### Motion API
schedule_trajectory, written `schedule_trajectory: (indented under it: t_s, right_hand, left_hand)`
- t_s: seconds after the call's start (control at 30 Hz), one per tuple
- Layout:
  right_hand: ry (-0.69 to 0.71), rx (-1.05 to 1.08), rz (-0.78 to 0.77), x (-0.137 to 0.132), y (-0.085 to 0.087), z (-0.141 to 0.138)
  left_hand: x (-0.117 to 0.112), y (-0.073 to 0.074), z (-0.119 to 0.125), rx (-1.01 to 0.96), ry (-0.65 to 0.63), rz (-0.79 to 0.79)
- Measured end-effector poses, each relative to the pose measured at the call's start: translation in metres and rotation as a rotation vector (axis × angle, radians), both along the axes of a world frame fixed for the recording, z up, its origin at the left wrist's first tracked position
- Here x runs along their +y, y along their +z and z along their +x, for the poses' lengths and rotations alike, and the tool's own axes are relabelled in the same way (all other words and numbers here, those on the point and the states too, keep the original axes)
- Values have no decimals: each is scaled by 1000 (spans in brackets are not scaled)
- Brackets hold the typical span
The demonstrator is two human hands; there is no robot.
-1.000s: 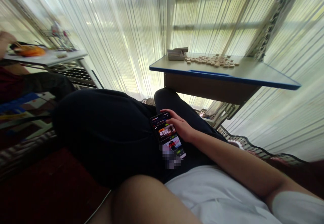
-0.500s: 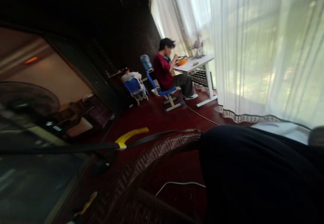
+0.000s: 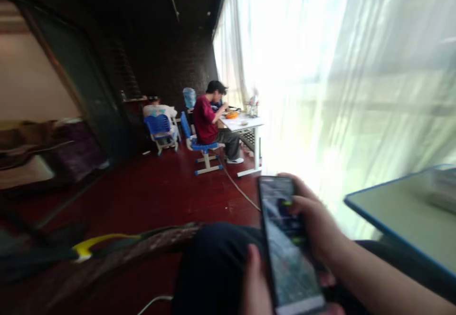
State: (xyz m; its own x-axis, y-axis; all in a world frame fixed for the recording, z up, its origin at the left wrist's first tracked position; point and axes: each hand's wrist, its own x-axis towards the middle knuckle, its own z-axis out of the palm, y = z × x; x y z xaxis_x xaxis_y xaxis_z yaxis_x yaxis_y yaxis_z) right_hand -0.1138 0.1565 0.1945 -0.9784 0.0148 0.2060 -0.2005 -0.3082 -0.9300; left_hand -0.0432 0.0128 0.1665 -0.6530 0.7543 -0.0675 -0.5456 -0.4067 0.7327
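A smartphone (image 3: 285,253) is held upright and slightly tilted in front of my lap, its lit screen facing me. My right hand (image 3: 318,222) grips its upper right side, the thumb lying over the screen and other fingers behind it. Around the lower end is my left hand (image 3: 258,284), with the thumb along the phone's left edge; fingertips show at the lower right. The rest of that hand is cut off by the frame's bottom. Below the phone is my dark-trousered knee (image 3: 217,258).
A blue-edged table (image 3: 395,215) stands at my right, beside the white curtains (image 3: 292,68). Ahead, a person in a dark red shirt (image 3: 204,120) sits at a white desk (image 3: 245,122). Another person (image 3: 160,110) sits further back. A woven armrest (image 3: 153,248) and cable (image 3: 235,186) are near.
The view has levelled and swung right. The phone and both my hands have come into view, along with the blue-edged table; the fan at left has gone out of sight.
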Motion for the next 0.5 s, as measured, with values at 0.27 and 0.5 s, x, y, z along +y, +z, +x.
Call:
schedule_trajectory:
  t_s: [0.27,0.5]
  right_hand:
    - [248,-9,-218,-3,51,-50]
    - [123,76,-168,42,31,-62]
  left_hand:
    - [13,52,-50,-94,310,120]
    - [27,65,-94,-110,135,-19]
